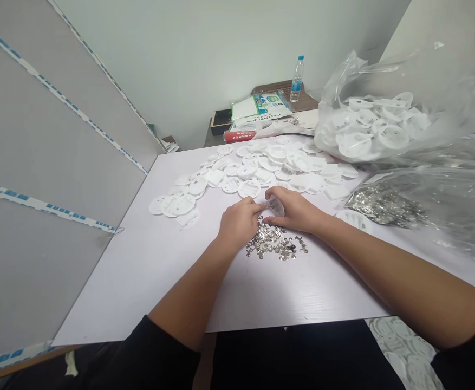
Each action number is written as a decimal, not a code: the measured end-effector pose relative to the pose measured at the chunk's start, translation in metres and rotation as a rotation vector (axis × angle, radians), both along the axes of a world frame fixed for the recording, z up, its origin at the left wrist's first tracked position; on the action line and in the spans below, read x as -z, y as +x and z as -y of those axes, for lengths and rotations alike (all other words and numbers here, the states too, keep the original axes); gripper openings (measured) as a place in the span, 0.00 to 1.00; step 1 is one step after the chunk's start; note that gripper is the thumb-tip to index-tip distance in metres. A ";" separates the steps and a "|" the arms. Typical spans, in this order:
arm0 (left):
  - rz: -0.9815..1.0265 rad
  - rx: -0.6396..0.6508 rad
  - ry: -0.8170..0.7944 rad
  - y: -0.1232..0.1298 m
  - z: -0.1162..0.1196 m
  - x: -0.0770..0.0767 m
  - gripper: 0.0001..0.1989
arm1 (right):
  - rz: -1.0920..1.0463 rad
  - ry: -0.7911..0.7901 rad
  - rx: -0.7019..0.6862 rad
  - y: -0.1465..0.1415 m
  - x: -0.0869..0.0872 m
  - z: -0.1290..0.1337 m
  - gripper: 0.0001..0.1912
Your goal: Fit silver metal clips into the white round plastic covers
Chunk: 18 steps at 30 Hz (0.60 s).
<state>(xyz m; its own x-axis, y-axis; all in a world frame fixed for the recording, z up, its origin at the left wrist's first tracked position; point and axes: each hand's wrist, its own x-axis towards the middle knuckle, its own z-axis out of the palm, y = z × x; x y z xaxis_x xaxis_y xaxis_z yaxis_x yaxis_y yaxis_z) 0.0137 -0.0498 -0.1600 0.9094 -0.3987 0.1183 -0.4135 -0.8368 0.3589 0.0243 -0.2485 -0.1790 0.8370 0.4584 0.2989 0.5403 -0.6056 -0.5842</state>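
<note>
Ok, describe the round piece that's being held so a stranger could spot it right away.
On the pale table, find the small pile of shiny metal pieces near the middle. Just beyond it, the right hand curls around a white disc, beside the left hand's fingertips. Unlike the loose discs heaped behind, this one is held tilted up.

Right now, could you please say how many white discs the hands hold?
1: a white disc in the right hand, with the left hand close by; another could be hidden.
</note>
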 end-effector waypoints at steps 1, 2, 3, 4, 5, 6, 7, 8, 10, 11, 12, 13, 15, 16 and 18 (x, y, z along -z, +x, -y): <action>-0.001 0.001 -0.001 0.000 0.000 0.000 0.19 | 0.003 0.000 0.000 0.000 0.000 0.000 0.23; -0.003 0.002 -0.002 0.000 0.001 0.000 0.19 | 0.005 0.000 0.001 0.000 0.000 0.000 0.23; -0.007 0.002 -0.003 0.000 0.001 -0.001 0.19 | 0.007 -0.001 0.002 -0.001 0.000 0.000 0.23; -0.009 0.001 -0.005 -0.001 0.001 -0.001 0.19 | 0.008 -0.004 0.002 -0.001 0.000 0.000 0.23; -0.011 -0.001 -0.006 -0.001 0.001 -0.001 0.19 | 0.008 -0.007 0.003 -0.001 0.000 -0.001 0.23; -0.011 -0.003 -0.008 -0.001 0.002 -0.001 0.19 | 0.006 -0.010 0.002 -0.001 0.000 -0.001 0.23; -0.011 -0.005 -0.009 -0.001 0.002 -0.002 0.19 | 0.004 -0.011 0.000 -0.001 0.000 -0.001 0.23; -0.012 -0.007 -0.008 -0.001 0.002 -0.002 0.19 | 0.003 -0.011 -0.002 -0.001 -0.001 -0.001 0.23; -0.015 -0.011 -0.004 -0.001 0.002 -0.002 0.20 | 0.003 -0.008 -0.005 -0.002 -0.001 -0.001 0.23; -0.018 -0.013 -0.003 -0.001 0.001 -0.002 0.20 | 0.004 -0.005 -0.005 -0.002 -0.001 -0.001 0.23; -0.021 -0.013 -0.002 -0.001 0.001 -0.002 0.20 | 0.004 -0.003 -0.004 -0.002 -0.001 -0.001 0.23; -0.023 -0.013 -0.003 -0.001 0.001 -0.001 0.20 | 0.003 -0.001 -0.002 -0.002 -0.001 -0.001 0.23; -0.024 -0.011 -0.006 -0.001 0.002 -0.001 0.20 | -0.003 0.002 0.002 -0.002 -0.001 -0.001 0.22; -0.023 -0.010 -0.005 -0.001 0.002 -0.001 0.20 | -0.007 0.002 0.003 -0.002 -0.001 -0.001 0.22; -0.024 -0.009 -0.002 -0.002 0.002 -0.002 0.20 | -0.013 0.000 0.004 -0.002 -0.002 -0.001 0.22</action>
